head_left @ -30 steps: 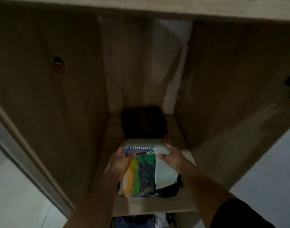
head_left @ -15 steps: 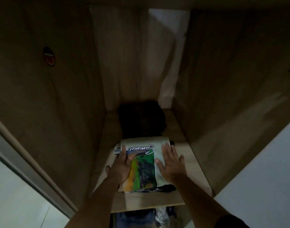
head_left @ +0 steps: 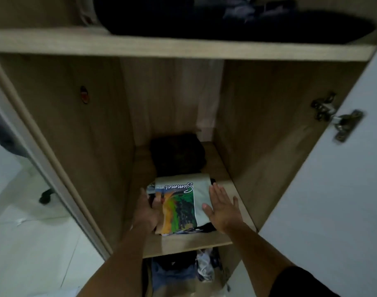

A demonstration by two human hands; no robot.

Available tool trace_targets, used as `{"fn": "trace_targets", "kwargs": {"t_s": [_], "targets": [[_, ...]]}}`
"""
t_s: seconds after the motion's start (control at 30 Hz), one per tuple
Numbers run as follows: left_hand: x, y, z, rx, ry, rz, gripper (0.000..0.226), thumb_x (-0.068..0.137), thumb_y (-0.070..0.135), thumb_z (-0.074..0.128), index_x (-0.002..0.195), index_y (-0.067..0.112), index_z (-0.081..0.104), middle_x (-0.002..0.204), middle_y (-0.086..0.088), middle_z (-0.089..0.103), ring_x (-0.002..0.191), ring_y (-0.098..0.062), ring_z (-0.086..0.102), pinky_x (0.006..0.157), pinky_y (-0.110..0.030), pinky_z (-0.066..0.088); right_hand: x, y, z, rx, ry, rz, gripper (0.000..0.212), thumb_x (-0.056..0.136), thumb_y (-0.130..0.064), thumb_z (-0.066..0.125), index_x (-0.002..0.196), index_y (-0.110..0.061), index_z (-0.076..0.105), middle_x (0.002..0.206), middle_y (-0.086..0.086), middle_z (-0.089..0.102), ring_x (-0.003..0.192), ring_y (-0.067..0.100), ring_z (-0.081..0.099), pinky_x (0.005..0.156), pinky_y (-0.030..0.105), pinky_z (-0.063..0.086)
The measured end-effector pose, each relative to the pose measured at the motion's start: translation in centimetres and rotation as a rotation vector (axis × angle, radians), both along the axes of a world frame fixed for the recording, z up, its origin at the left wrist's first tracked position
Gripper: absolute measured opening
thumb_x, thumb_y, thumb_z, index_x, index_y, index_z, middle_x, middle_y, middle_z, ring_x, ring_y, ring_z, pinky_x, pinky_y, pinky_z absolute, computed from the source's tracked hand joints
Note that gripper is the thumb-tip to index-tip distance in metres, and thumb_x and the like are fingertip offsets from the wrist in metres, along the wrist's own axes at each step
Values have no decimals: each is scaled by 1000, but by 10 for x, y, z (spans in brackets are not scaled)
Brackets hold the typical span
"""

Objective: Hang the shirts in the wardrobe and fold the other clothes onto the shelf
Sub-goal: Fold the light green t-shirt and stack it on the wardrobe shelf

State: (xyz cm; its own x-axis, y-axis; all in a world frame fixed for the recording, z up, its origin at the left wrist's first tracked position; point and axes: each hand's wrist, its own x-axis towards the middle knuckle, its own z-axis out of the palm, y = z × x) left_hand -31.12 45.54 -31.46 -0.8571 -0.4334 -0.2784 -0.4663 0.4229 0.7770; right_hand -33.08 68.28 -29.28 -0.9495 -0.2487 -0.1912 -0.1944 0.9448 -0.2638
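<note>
Left hand (head_left: 146, 211) slid to edge of "Summer" shirt (head_left: 180, 203), grip unclear; right hand (head_left: 223, 207) flat

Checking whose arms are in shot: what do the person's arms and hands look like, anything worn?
Both forearms are bare, with no gloves, watch or rings visible on the left hand or the right hand. A dark, black-looking short sleeve covers the right upper arm at the frame's bottom edge; the left arm shows no sleeve.
</note>
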Motion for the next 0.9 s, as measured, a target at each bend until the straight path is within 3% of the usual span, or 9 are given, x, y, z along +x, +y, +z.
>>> {"fn": "trace_targets", "kwargs": {"t_s": [0.13, 0.3, 0.53, 0.73, 0.9], "targets": [[49, 5, 52, -73, 62, -128, 68, 96, 45, 38, 149, 36, -2, 158, -5, 17, 120, -38, 52, 95, -46, 48, 53, 5, 64, 20, 70, -50, 64, 100, -49, 17, 151, -20, -11, 158, -6, -19, 145, 11, -17, 117, 47, -4], [148, 17, 138, -210, 150, -289, 69, 97, 44, 39, 150, 35, -5, 160, -3, 7, 143, -25, 24, 113, -38, 28, 167, 12, 156, 34, 189, -138, 65, 100, -49, 16, 151, -19, -9, 158, -6, -18, 146, 12, -15, 117, 48, -1], [258, 26, 271, -411, 308, -570, 75, 97, 44, 40, 149, 29, -13, 160, -2, 2, 147, -21, 0, 115, -52, 20, 311, 35, 305, 96, 391, -232, 65, 100, -49, 16, 151, -19, -11, 159, -3, -17, 146, 15, -15, 117, 51, -1], [304, 85, 373, -492, 545, -659, 79, 97, 44, 41, 149, 24, -13, 160, -4, 5, 147, -22, 1, 113, -53, 23, 391, 93, 432, 195, 649, -370, 68, 99, -51, 19, 151, -19, -10, 159, -4, -15, 147, 15, -13, 117, 51, 0], [322, 162, 418, -402, 682, -785, 85, 93, 47, 48, 149, 26, -12, 160, 0, 2, 147, -18, 3, 115, -53, 17, 437, 154, 500, 286, 802, -491, 71, 98, -55, 21, 151, -19, -11, 159, -5, -16, 147, 14, -14, 117, 50, -2]]}}
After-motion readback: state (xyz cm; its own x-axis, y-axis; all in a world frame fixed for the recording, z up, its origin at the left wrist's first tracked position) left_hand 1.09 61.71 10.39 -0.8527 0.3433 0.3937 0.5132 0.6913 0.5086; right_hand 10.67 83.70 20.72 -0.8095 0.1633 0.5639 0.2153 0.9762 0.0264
